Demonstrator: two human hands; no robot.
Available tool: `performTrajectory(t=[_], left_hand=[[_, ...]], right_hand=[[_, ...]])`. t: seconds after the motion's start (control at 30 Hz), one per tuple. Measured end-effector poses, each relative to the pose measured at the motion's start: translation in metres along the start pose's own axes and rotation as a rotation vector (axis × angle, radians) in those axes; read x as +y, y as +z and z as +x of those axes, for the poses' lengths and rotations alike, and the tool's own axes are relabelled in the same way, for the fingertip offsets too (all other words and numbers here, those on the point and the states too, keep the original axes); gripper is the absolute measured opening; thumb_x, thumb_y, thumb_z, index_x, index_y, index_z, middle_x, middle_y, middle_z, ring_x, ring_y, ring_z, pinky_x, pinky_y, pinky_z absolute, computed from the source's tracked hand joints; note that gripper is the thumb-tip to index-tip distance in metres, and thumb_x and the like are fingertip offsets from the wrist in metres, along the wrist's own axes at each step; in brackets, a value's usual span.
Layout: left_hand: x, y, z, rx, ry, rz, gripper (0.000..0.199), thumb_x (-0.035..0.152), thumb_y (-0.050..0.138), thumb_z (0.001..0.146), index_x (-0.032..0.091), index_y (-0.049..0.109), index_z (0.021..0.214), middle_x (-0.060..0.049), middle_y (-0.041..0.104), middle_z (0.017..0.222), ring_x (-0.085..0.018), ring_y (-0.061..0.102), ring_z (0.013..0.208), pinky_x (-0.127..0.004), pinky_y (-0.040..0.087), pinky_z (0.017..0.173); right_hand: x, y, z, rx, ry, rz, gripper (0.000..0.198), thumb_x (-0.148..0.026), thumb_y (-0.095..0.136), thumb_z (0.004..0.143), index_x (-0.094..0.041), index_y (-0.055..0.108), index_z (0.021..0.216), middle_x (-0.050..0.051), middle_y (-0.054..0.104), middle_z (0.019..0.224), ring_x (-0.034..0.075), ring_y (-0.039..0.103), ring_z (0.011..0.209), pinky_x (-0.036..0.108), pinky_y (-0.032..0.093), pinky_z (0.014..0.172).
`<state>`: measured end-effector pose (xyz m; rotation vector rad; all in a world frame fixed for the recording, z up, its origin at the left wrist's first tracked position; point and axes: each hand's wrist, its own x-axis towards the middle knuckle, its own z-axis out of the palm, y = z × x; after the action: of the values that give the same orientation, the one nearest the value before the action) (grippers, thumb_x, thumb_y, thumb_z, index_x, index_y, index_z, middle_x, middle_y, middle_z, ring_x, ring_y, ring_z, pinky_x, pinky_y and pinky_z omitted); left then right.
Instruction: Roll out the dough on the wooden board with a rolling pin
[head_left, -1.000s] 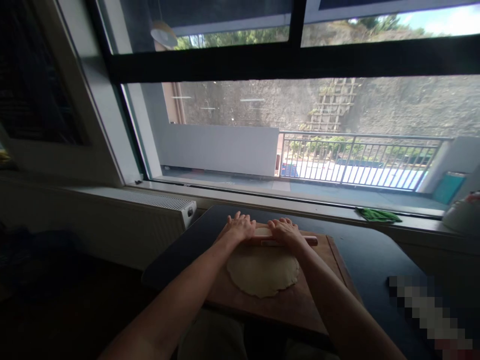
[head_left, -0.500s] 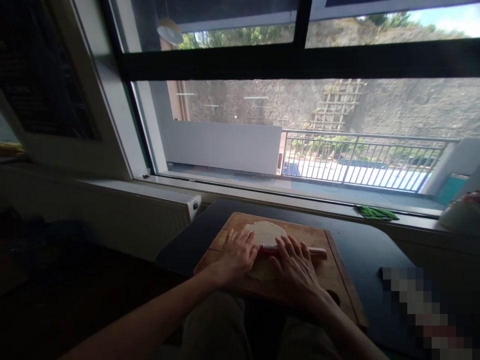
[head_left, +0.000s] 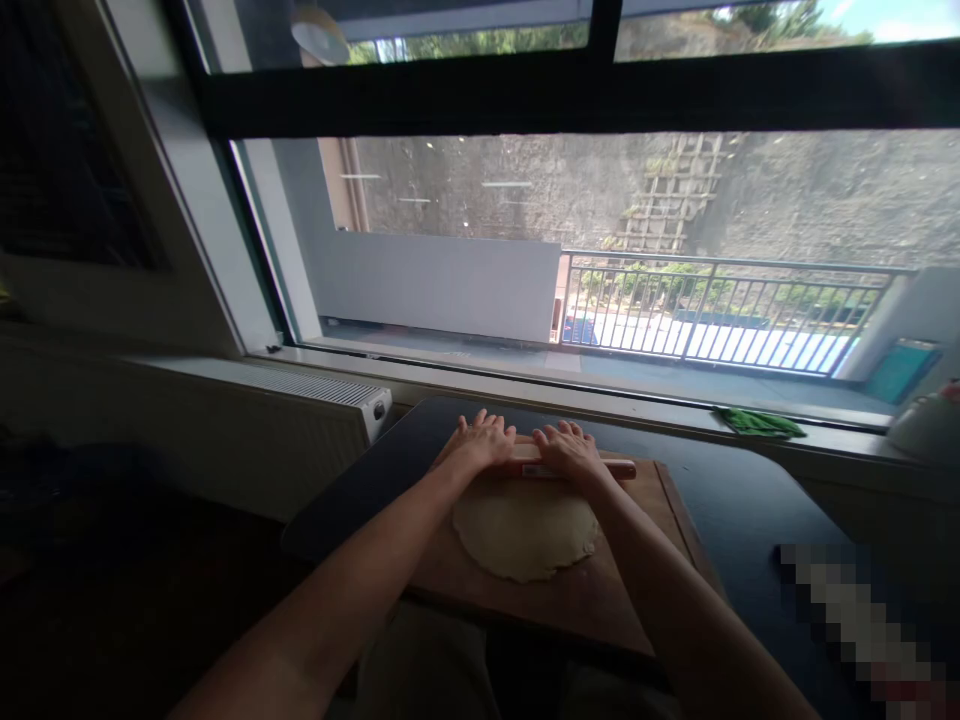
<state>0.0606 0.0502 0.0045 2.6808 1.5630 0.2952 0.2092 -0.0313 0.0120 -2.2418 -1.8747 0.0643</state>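
A pale, flat sheet of dough (head_left: pixel 525 530) with a ragged edge lies on a wooden board (head_left: pixel 656 510). Across the far part of the dough lies a wooden rolling pin (head_left: pixel 619 468), its bare end sticking out to the right. My left hand (head_left: pixel 484 440) rests palm down on the pin's left part, fingers stretched forward and apart; that end of the pin is hidden. On its middle right my right hand (head_left: pixel 568 447) presses flat with fingers extended. A small printed label shows near it.
The board stands on a dark table (head_left: pixel 750 500) under a window. A radiator (head_left: pixel 322 390) is to the left. A green cloth (head_left: pixel 759 422) lies on the sill (head_left: pixel 645 405), with a pale container (head_left: pixel 924 425) farther right. A blurred-out object (head_left: pixel 855 610) is at the table's right.
Both hands have pushed the rolling pin away from me, from the middle of the dough to its far edge. More of the near dough shows now. The view has tilted down slightly.
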Motion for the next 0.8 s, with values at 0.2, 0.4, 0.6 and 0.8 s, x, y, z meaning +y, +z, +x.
performTrajectory(t=[0.2, 0.4, 0.6, 0.8], left_hand=[[0.012, -0.001, -0.094, 0.099, 0.164, 0.006, 0.048, 0.039, 0.023, 0.094, 0.021, 0.044, 0.132, -0.007, 0.042, 0.143, -0.023, 0.026, 0.137, -0.051, 0.011, 0.112], [0.009, 0.003, -0.148, 0.277, 0.354, 0.019, 0.049, 0.037, 0.027, 0.094, 0.018, 0.038, 0.137, -0.007, 0.040, 0.144, -0.021, 0.027, 0.136, -0.044, 0.017, 0.112], [0.013, -0.002, -0.064, 0.158, 0.116, -0.161, 0.039, 0.041, 0.036, 0.091, 0.023, 0.054, 0.121, -0.006, 0.047, 0.138, -0.024, 0.026, 0.136, -0.049, 0.007, 0.112], [-0.017, -0.017, 0.015, 0.130, -0.170, -0.348, 0.038, 0.039, 0.032, 0.095, 0.016, 0.061, 0.103, -0.009, 0.064, 0.107, -0.023, 0.057, 0.104, -0.040, 0.044, 0.091]], right_hand=[[-0.002, 0.014, -0.087, 0.157, -0.099, -0.023, 0.054, -0.046, 0.019, 0.094, -0.018, 0.047, 0.131, 0.009, 0.037, 0.144, 0.025, 0.018, 0.137, 0.044, 0.016, 0.108], [0.007, 0.027, -0.135, 0.206, -0.204, -0.044, 0.059, -0.045, 0.022, 0.094, -0.011, 0.032, 0.141, 0.008, 0.025, 0.150, 0.020, 0.013, 0.140, 0.037, 0.009, 0.112], [-0.002, 0.006, -0.055, 0.082, -0.043, 0.033, 0.050, -0.044, 0.021, 0.095, -0.018, 0.047, 0.129, 0.011, 0.031, 0.147, 0.027, 0.014, 0.138, 0.047, 0.014, 0.107], [0.011, -0.020, 0.004, -0.011, -0.076, 0.106, 0.049, -0.039, 0.017, 0.095, -0.021, 0.061, 0.108, 0.009, 0.059, 0.114, 0.022, 0.049, 0.110, 0.036, 0.038, 0.088]])
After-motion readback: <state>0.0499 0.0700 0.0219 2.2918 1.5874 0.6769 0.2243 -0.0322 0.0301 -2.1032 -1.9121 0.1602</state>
